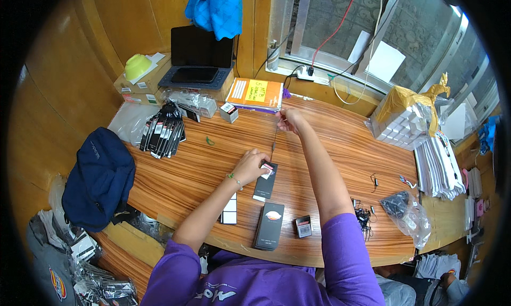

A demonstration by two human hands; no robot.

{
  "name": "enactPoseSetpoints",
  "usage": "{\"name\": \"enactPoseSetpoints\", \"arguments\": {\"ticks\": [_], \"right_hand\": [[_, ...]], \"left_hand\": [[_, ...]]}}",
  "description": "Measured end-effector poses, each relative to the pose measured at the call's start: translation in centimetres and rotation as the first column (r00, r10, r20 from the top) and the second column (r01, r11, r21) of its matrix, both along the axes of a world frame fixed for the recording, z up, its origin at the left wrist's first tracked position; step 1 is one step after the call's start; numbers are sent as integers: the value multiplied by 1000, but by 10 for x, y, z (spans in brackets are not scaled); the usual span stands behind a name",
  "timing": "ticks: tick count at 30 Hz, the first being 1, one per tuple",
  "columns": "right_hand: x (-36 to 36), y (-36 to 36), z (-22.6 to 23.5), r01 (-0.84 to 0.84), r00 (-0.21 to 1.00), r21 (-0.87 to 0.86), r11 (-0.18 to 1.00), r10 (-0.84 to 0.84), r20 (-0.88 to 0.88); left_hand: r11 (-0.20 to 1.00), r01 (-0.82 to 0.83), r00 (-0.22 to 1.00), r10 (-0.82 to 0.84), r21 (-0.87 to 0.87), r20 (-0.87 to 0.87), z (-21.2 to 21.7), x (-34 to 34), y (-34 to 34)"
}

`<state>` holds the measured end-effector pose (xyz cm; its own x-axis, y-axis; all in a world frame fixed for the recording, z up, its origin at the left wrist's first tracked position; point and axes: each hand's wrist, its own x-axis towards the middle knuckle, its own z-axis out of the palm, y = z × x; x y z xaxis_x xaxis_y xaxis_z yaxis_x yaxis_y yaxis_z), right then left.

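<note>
My left hand [252, 165] presses the top of a black hang tag [265, 184] against the wooden table, its fingers closed over the tag's upper end. A thin dark string [274, 141] runs from the tag's top, stretched away toward the far side. My right hand [289, 121] pinches the far end of that string. Nearer to me lies a stack of black hang tags [267, 229], with a small stack of black-and-white labels [303, 227] to its right. White stickers [229, 212] lie partly hidden under my left forearm.
Strung tags [162, 130] are heaped at left beside a navy bag [101, 178]. At the back sit a laptop [199, 56], a small box [229, 113] and an orange folder [255, 94]. Rightward are loose black strings [363, 218], a plastic bag [412, 215] and a wrapped box [404, 122].
</note>
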<state>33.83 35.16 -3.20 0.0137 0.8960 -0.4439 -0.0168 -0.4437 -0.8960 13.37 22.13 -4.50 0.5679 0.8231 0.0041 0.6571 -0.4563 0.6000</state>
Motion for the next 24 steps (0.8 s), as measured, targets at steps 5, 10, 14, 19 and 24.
{"name": "enactPoseSetpoints", "arguments": {"ticks": [5,10,14,19,24], "right_hand": [[-11,9,-21,95,983,61,994,-103,150],[1,-12,-37,45,885,403,914,-223,408],[17,-80,-14,-156,850,534,831,-162,501],[28,-184,9,-273,903,389,880,95,418],[23,-266,24,-230,947,348,909,126,296]], "left_hand": [[998,-56,998,56,-40,0,24,-19,-18],[999,-40,999,40,-8,-12,46,-30,-45],[994,-4,1000,4,107,7,38,-30,-51],[993,24,994,-11,117,-111,27,0,5],[975,-92,963,139,200,-233,0,31,69]]}}
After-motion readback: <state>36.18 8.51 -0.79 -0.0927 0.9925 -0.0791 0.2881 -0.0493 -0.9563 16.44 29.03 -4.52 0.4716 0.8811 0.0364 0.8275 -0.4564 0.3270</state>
